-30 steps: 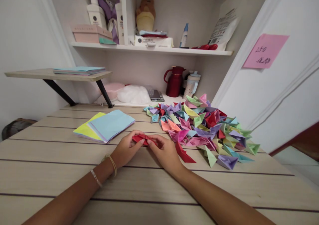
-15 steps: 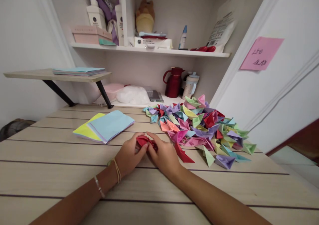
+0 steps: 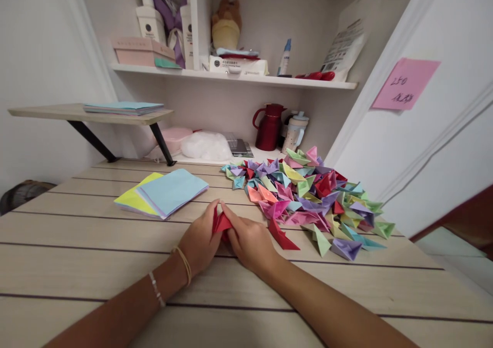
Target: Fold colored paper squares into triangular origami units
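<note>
A small red folded paper piece (image 3: 222, 221) is pinched between my left hand (image 3: 200, 243) and my right hand (image 3: 248, 241), just above the wooden table (image 3: 96, 250). Both hands press together around it, and most of the paper is hidden by the fingers. Right of my right hand lies a big heap of folded paper pieces (image 3: 311, 196) in several colours, with a loose red one (image 3: 283, 235) at its near edge. A stack of flat coloured paper sheets (image 3: 164, 193), blue on top of yellow, lies beyond my left hand.
At the back stand a red jug (image 3: 269, 126) and a white cup (image 3: 295, 131). A small side shelf (image 3: 88, 113) carries more sheets. The upper shelf (image 3: 234, 77) bears bottles and boxes. A pink note (image 3: 405, 83) sticks to the white door on the right.
My hands have drawn closer together and folded the red paper from a flat strip into a narrower, upright shape. They shifted slightly toward me.
</note>
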The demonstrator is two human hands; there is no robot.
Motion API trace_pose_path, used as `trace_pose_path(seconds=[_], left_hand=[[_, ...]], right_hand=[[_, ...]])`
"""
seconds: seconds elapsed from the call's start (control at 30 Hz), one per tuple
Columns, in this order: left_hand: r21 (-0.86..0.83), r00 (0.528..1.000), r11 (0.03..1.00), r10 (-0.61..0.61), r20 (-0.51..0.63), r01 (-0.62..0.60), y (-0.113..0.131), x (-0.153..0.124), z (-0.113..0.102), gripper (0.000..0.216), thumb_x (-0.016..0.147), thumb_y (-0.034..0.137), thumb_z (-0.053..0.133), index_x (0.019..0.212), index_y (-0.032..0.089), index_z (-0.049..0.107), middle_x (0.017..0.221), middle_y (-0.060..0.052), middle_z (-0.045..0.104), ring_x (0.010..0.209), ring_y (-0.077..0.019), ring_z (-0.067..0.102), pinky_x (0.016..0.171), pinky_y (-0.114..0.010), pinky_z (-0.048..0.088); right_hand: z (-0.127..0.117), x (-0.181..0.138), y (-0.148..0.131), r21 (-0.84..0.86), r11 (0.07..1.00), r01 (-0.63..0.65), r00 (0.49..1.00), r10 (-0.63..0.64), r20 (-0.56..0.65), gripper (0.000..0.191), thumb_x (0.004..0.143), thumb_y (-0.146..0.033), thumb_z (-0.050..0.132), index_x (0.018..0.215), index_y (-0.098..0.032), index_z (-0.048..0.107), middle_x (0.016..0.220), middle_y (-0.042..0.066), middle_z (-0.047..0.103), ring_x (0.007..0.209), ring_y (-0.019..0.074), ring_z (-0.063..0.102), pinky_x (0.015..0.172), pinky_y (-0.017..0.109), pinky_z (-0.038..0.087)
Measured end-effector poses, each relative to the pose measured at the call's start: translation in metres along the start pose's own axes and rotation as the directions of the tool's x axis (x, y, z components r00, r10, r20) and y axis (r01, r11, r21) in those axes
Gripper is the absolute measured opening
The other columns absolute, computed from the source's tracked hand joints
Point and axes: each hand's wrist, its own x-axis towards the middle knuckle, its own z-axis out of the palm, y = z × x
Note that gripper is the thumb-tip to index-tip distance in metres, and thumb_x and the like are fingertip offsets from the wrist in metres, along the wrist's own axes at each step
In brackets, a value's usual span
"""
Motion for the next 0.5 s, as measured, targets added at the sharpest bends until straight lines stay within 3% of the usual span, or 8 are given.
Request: trace_pose_path(seconds=[0.1,0.2,0.23,0.3,0.4,0.5], left_hand=[[-0.103,1.0,0.995,-0.004,-0.009,0.003,-0.006,0.003,0.0,0.039,0.082,0.019,0.039,0.12,0.016,0.047,0.11,-0.011,0.064,0.1,-0.0216,0.059,0.087,-0.034,0.044],[-0.179,1.0,0.984,-0.002,0.008,0.003,-0.011,0.008,-0.002,0.04,0.078,0.016,0.043,0.117,0.016,0.054,0.106,-0.008,0.066,0.094,-0.0205,0.061,0.085,-0.032,0.045],[-0.207,0.999,0.978,-0.017,0.042,0.025,-0.012,0.009,-0.004,0.044,0.076,0.014,0.042,0.119,0.017,0.054,0.1,-0.007,0.068,0.085,-0.0189,0.063,0.079,-0.03,0.047],[-0.263,0.989,0.96,-0.058,0.134,0.092,-0.013,0.011,-0.006,0.053,0.073,0.011,0.04,0.125,0.016,0.05,0.082,-0.002,0.068,0.064,-0.0147,0.061,0.065,-0.027,0.049],[-0.338,0.973,0.926,-0.1,0.207,0.167,-0.013,0.011,-0.007,0.062,0.073,0.012,0.04,0.134,0.014,0.038,0.065,0.003,0.063,0.049,-0.0108,0.054,0.054,-0.023,0.045],[-0.431,0.982,0.886,-0.119,0.146,0.172,-0.011,0.01,-0.006,0.071,0.074,0.015,0.046,0.141,0.015,0.022,0.069,0.002,0.063,0.056,-0.0117,0.057,0.055,-0.023,0.046]], right_hand=[[0.002,-0.001,0.002,0.08,0.996,0.035,0.999,-0.036,0.008,0.049,0.081,-0.016,0.043,0.13,-0.02,0.048,0.086,0.008,0.069,0.071,0.0175,0.061,0.063,0.025,0.045],[0.006,0.002,0.008,0.369,0.929,-0.022,0.999,0.037,-0.033,0.042,0.08,-0.017,0.046,0.12,-0.025,0.057,0.086,0.005,0.07,0.071,0.0166,0.062,0.067,0.026,0.047],[0.008,0.003,0.011,0.508,0.859,-0.064,0.994,0.099,-0.042,0.038,0.08,-0.018,0.047,0.114,-0.026,0.062,0.085,0.004,0.071,0.071,0.0162,0.062,0.066,0.027,0.048],[0.014,0.007,0.016,0.765,0.622,-0.169,0.965,0.262,0.001,0.027,0.078,-0.024,0.053,0.099,-0.022,0.07,0.08,0.003,0.071,0.068,0.0162,0.063,0.063,0.027,0.05],[0.019,0.012,0.022,0.935,0.255,-0.244,0.937,0.311,0.16,0.025,0.069,-0.027,0.064,0.091,-0.016,0.071,0.066,0.003,0.069,0.056,0.0141,0.062,0.057,0.027,0.05],[0.016,0.016,0.021,0.958,0.105,-0.267,0.919,0.325,0.221,0.023,0.063,-0.026,0.069,0.083,-0.015,0.071,0.068,0.004,0.07,0.059,0.0143,0.063,0.059,0.027,0.051]])
